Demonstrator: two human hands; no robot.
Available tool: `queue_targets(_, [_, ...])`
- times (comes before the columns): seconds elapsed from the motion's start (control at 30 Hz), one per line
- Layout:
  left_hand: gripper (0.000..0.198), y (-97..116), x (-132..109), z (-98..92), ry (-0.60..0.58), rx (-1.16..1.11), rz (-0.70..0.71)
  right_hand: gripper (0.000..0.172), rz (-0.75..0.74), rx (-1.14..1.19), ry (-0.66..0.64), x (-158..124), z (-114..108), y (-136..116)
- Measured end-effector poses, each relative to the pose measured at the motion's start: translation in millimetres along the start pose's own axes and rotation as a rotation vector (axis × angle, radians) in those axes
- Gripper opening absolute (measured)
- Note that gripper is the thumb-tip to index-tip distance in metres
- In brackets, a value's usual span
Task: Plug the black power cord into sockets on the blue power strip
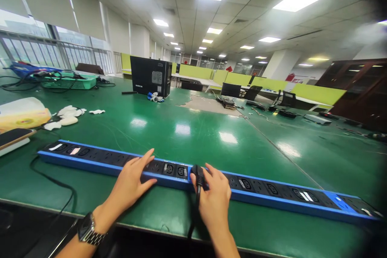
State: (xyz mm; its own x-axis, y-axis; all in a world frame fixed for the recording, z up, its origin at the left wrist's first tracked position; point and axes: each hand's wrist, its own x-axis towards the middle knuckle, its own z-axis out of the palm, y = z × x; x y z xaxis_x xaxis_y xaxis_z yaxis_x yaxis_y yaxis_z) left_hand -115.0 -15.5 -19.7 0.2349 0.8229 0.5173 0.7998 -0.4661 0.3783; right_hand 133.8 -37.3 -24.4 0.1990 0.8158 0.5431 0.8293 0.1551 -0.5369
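Observation:
A long blue power strip (272, 193) with black sockets lies across the near edge of the green table (187, 133). My left hand (133, 179) rests flat on the strip, fingers stretched out over the sockets, with a watch on the wrist. My right hand (215, 197) grips a black plug (198, 174) set at a socket near the strip's middle; its black cable (195, 213) runs down toward me over the table edge.
A black computer case (151, 76) stands at the back. At the left lie a yellow packet (22, 115), white scraps (65, 117), a phone (13, 137) and a green basket (69, 82) of cables. Cables and devices sit far right.

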Motion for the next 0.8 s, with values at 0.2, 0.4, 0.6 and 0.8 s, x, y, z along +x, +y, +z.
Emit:
queue_targets(0.2, [0.078,1,1,-3.3,0.0,-0.023,-0.011,0.036,-0.022,-0.083,-0.096,-1,-11,10])
queue_targets(0.4, [0.05,21,7,-0.2,0.009,-0.083,-0.029,0.037,-0.047,-0.183,-0.186,2,-13,10])
queue_targets(0.6, [0.049,76,25,27.4,-0.058,-0.244,0.063,0.084,-0.071,-0.37,-0.001,-18,-16,53])
queue_targets(0.8, [0.043,96,44,40.4,-0.142,-0.296,0.027,0.084,-0.015,-0.466,0.093,-24,-41,100])
